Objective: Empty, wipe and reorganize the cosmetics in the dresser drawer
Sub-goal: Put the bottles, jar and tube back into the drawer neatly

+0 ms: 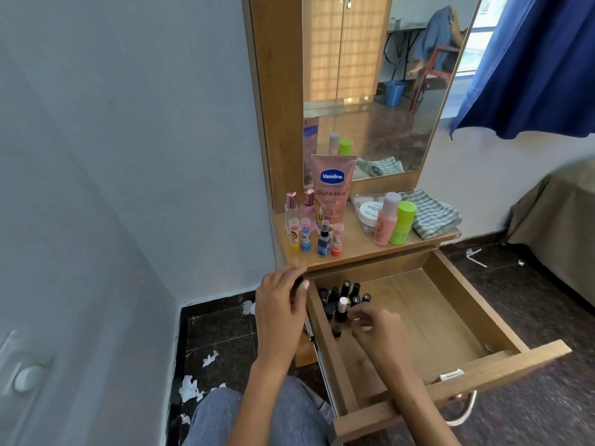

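The wooden drawer (pixel 467 378) stands pulled out under the dresser top (pixel 357 249). Several small dark nail polish bottles (pixel 346 296) stand clustered in its back left corner; the remaining floor of the drawer is bare wood. My left hand (pixel 280 304) is at the drawer's back left edge, fingers curled round a small dark bottle that is mostly hidden. My right hand (pixel 376 333) is inside the drawer just in front of the bottles, blurred, with bent fingers; whether it holds anything is unclear.
On the dresser top stand a Vaseline tube (pixel 333 188), perfume bottles (pixel 291 207), lip balms (pixel 304 233), a spray bottle (pixel 323 239), a pink bottle (pixel 386 220), a green bottle (pixel 402 223), a white jar (pixel 370 212) and a folded striped cloth (pixel 431 214). Tissue scraps (pixel 190 387) litter the floor.
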`<state>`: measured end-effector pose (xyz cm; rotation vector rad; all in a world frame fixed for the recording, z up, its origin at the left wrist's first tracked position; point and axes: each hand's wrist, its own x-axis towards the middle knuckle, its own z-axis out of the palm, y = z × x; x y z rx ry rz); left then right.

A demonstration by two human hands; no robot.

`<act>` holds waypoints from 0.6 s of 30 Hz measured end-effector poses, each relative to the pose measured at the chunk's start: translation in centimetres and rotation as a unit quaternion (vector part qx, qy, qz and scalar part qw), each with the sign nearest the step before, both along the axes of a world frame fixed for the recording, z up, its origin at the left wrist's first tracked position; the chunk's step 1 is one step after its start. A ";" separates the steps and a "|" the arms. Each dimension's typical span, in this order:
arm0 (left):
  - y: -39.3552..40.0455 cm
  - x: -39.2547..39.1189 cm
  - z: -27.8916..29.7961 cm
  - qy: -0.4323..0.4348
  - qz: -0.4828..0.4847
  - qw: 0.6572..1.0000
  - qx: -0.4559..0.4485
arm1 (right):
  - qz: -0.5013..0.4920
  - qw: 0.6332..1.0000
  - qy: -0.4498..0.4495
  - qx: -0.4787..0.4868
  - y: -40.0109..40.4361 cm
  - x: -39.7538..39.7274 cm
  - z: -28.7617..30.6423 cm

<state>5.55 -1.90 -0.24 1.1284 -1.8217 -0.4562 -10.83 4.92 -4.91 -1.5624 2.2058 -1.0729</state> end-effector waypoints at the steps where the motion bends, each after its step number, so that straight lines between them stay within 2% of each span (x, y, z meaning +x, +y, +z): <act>1: -0.6 -0.1 0.3 -0.002 0.015 1.000 -0.017 | -0.005 0.999 -0.018 -0.033 0.0 0.0 0.2; 3: -2.1 -0.4 0.9 -0.020 0.042 0.998 -0.046 | 0.001 0.997 -0.031 -0.073 0.0 0.2 0.6; 10: -7.1 -1.9 2.0 -0.157 0.057 0.981 -0.099 | 0.010 0.994 -0.041 -0.099 -0.4 -0.1 0.9; 12: -7.8 -1.8 2.0 -0.153 0.058 0.981 -0.108 | 0.012 0.994 -0.042 -0.100 -0.4 -0.1 0.9; 18: -7.2 -1.0 1.6 -0.061 0.071 0.989 -0.111 | 0.019 0.987 -0.071 -0.140 -0.2 0.0 1.5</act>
